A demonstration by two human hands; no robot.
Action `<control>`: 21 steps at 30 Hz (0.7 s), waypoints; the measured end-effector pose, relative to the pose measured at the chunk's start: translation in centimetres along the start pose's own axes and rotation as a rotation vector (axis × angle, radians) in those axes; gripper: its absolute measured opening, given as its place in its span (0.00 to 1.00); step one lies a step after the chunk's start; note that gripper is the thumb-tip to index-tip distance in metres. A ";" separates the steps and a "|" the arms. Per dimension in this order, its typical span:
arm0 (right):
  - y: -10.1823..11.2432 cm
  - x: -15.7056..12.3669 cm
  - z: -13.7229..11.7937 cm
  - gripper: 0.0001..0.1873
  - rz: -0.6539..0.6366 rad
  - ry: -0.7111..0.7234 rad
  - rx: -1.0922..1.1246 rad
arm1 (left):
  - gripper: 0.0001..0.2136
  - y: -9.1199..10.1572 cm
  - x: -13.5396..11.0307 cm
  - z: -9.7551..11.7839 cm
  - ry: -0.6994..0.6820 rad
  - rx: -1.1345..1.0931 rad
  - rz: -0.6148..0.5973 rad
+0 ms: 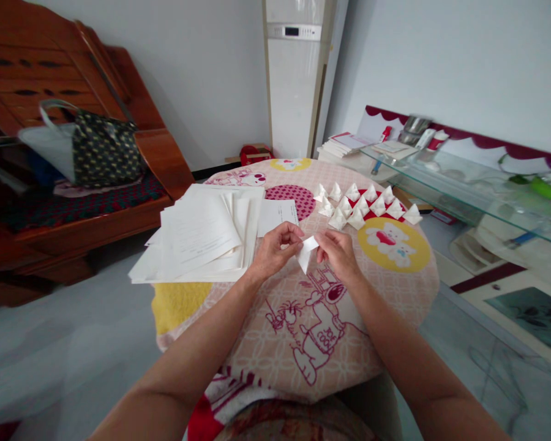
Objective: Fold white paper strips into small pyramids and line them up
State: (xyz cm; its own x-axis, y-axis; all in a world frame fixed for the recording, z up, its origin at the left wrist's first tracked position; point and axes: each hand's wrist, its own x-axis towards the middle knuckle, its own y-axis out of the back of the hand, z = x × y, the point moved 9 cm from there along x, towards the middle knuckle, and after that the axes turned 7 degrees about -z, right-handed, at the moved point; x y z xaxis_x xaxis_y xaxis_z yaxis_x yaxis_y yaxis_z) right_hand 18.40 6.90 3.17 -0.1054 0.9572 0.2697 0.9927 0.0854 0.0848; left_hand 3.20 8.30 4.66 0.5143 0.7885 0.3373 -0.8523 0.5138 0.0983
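While the folded paper (307, 253) is small, both hands pinch it, likely for control: left hand (278, 250) narrow on its left side, right hand (338, 252) narrow on its upper right. Paper sits above the cloth (266, 346), point down, between the hands. Stack (197, 239) lies flat left, probably for easy reach. Folded pieces (338, 219) stand in rough rows beyond the right hand, seemingly kept apart from flat sheets. Bench (158, 150) with bag (103, 147) far left; glass shelf (477, 191) right.
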 end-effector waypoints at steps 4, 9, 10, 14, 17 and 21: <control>-0.3 -0.1 -0.3 0.14 -0.045 -0.020 -0.012 | 0.10 -0.3 0.0 0.0 0.005 0.012 -0.023; 0.2 -0.2 -0.1 0.15 -0.007 -0.078 0.074 | 0.12 -0.7 0.1 -0.7 0.044 -0.079 -0.061; 0.4 -0.2 0.1 0.15 0.011 -0.090 0.112 | 0.13 -0.7 0.1 -0.7 0.050 -0.096 -0.071; 1.3 0.2 0.8 0.18 0.071 -0.108 0.260 | 0.16 -0.9 -0.1 -0.8 0.087 -0.117 -0.142; 1.8 0.5 1.2 0.21 0.086 -0.111 0.310 | 0.18 -0.9 -0.3 -1.4 0.154 -0.113 -0.178; 1.5 0.7 1.4 0.20 0.045 -0.126 0.370 | 0.16 -0.6 -0.1 -2.2 0.200 -0.211 -0.137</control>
State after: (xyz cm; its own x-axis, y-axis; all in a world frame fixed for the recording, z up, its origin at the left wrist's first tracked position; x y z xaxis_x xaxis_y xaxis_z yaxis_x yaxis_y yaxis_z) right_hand 19.86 8.07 2.11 -0.0765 0.9867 0.1437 0.9526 0.1149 -0.2816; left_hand 3.84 8.65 2.52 0.6490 0.7475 0.1420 -0.7461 0.6618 -0.0736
